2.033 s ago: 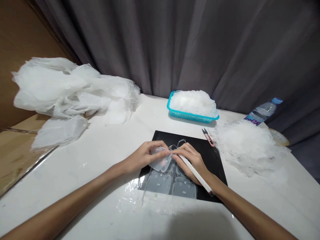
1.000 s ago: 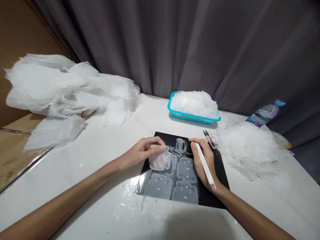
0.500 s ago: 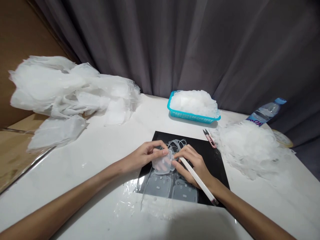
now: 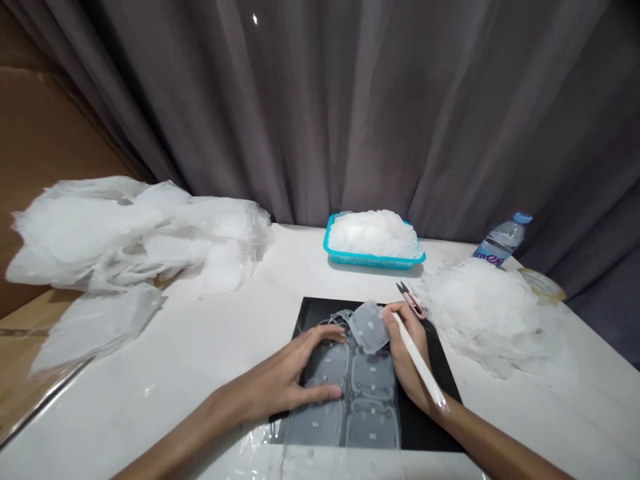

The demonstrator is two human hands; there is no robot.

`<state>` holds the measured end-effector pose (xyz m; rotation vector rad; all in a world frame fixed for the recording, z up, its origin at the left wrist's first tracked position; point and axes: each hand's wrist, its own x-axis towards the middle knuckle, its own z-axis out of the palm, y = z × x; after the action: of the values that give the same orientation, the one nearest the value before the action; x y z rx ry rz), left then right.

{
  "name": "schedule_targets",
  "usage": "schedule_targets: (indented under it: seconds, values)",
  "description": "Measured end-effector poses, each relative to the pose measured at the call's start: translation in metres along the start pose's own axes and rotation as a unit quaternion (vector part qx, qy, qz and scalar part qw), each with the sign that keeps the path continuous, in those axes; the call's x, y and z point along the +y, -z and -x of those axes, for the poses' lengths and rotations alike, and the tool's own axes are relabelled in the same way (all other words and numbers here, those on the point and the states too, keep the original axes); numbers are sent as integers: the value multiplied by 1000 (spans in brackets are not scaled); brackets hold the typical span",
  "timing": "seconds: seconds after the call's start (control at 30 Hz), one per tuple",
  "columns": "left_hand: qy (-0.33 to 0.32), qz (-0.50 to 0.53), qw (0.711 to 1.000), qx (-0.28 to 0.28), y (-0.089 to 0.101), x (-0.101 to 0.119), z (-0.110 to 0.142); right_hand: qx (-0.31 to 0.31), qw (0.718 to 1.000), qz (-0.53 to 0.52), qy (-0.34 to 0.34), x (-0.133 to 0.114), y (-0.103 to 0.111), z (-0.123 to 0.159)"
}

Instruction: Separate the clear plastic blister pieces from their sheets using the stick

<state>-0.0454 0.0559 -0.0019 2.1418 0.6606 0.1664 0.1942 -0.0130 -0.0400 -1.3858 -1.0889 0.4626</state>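
My left hand (image 4: 295, 373) lies with fingers spread on a translucent molded plastic sheet (image 4: 373, 427), its thumb and forefinger apart. The sheet shows rounded rectangular panels with small holes and slots. In my right hand (image 4: 411, 360), a small rounded translucent piece (image 4: 369, 327) is pinched by one edge, tilted above the top of the sheet. A slim white stick-like tool (image 4: 420, 363) is also gripped there, slanting back over the wrist. Thin clear strips (image 4: 341, 317) curl beside my left fingertips. Beneath all this is a black mat (image 4: 435, 427).
Pink-handled thread snips (image 4: 411, 301) lie at the mat's upper right. Behind is a turquoise basket (image 4: 377, 259) heaped with white translucent pieces. A loose pile (image 4: 480, 310), a water bottle (image 4: 503, 240) and a tape roll (image 4: 543, 285) are right; translucent sheets (image 4: 125, 247) are heaped left.
My left hand has let go of the small piece and spread onto the sheet. My right hand now holds that piece, farther right. The view has tilted upward.
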Motion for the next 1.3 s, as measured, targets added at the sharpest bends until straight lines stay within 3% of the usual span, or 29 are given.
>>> schedule_targets:
  seconds: [0.07,0.17,0.27,0.33,0.4,0.5,0.63,0.73,0.83,0.9,0.97,1.03,1.1,1.2,1.3]
  values:
    - [-14,-38,999,-4,1,-1,2,68,998,-1,-1,1,4,-18]
    - [-38,-92,995,2,2,-5,4,153,988,-16,34,-7,14,-73]
    - [-52,-132,990,4,0,-9,3,278,949,25,144,-23,19,-149]
    - [-57,-149,987,10,-2,-11,2,299,923,115,214,-32,15,-197]
    - [-62,-157,986,17,-3,-12,2,210,914,231,258,-35,5,-230]
    - [-66,-158,985,21,-2,-10,2,69,910,283,294,-28,-14,-247]
    - [-56,-155,986,9,0,-6,3,-63,893,301,330,-13,-24,-233]
    - [-49,-175,983,-5,-1,-6,4,-83,892,300,328,-13,-20,-219]
    - [-39,-225,973,27,-6,-13,4,-86,899,287,321,-23,-6,-197]
    - [-29,-259,963,64,-11,-21,4,-113,902,273,314,-30,12,-171]
    - [-26,-283,954,91,-14,-29,2,-179,904,261,288,-34,33,-137]
    - [-31,-297,949,105,-14,-33,0,-258,923,225,175,-31,55,-98]
    - [-39,-306,944,117,-11,-31,-2,-308,921,212,110,-24,71,-64]
    - [-57,-316,937,135,-9,-18,-6,-316,921,204,99,-10,81,-27]
    - [-83,-291,939,164,-15,-1,-10,-305,917,225,124,-3,79,-9]
